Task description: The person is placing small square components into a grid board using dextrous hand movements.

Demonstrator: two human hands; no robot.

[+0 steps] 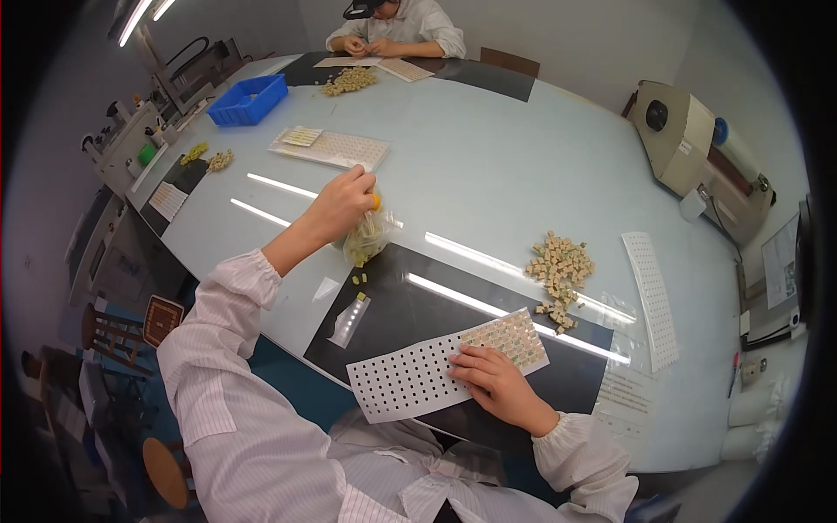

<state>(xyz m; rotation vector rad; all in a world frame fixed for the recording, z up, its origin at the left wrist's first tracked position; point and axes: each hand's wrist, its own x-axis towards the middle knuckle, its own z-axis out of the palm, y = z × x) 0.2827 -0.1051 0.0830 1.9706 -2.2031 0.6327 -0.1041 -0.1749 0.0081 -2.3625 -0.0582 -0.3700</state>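
My left hand (343, 207) is closed, gripping the top of a clear plastic bag (368, 241) with yellowish-green contents. A small orange item (376, 202) shows beside its fingers. Below the bag, a few small green pieces (359, 279) lie near a narrow clear strip (349, 322) on the black mat. My right hand (499, 390) rests with its fingers stretched out on a white sheet (410, 375) with rows of dark square holes. Small beige blocks (506, 338) cover the sheet's right end, which is slightly curved.
A heap of beige blocks (558, 270) lies at the black mat's (575, 349) far right edge. Further right is another perforated sheet (649, 301). Beyond my left hand are a bagged stack of sheets (349, 150) and a blue bin (248, 100). Across the table, a person (405, 30) works.
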